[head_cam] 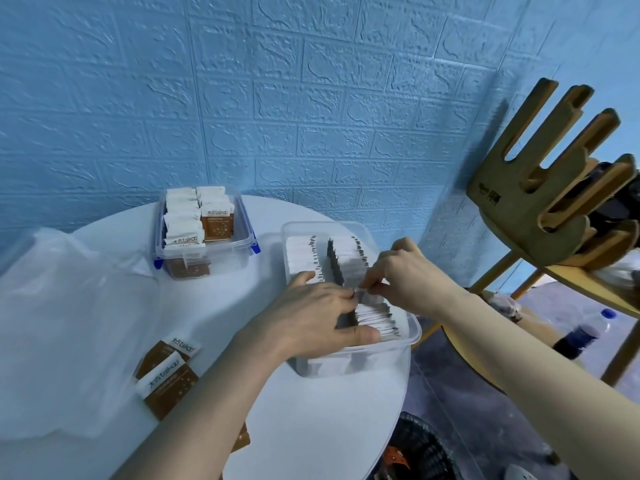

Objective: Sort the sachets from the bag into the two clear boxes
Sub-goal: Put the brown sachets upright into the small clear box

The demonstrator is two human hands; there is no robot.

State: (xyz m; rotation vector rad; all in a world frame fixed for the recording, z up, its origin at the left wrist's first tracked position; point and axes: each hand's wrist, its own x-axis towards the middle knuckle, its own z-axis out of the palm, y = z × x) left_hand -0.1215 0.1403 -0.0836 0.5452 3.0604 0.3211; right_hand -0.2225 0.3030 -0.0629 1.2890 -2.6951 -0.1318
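Two clear boxes stand on the round white table [311,427]. The near box [398,355] holds rows of white sachets [349,261] standing on edge. My left hand [318,317] rests inside it, fingers spread, pressing the sachet rows apart. My right hand [398,268] pinches one white sachet [362,292] by its top edge over the gap. The far box [242,251], with blue clips, holds brown-and-white sachets [216,225]. Two brown sachets [166,372] lie loose on the table beside the clear plastic bag [62,327].
The table stands against a blue brick-pattern wall. A wooden hand-shaped chair [540,188] is at the right, with a plastic bottle [585,334] on the floor. A dark mesh bin [422,452] sits below the table's near edge.
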